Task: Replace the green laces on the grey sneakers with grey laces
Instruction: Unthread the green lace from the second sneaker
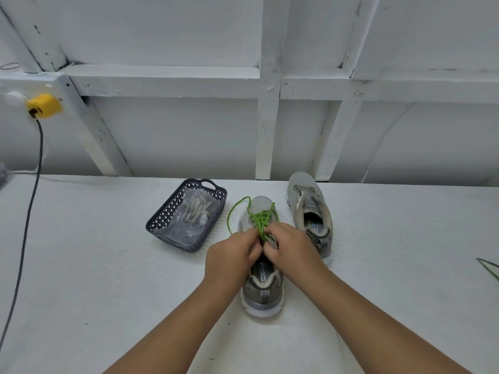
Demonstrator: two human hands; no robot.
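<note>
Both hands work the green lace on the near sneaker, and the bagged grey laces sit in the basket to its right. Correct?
Not quite: the head view shows the basket with the bagged grey laces to the left of the near sneaker. Both hands, left and right, do work the green lace.

Two bare forearms and hands (259,252), no sleeves, no jewellery

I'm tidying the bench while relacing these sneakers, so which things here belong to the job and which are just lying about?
Job: near sneaker; green lace, worked by left hand and right hand; unlaced far sneaker; basket holding bagged grey laces.

Lying about: yellow plug; dark cable.
</note>
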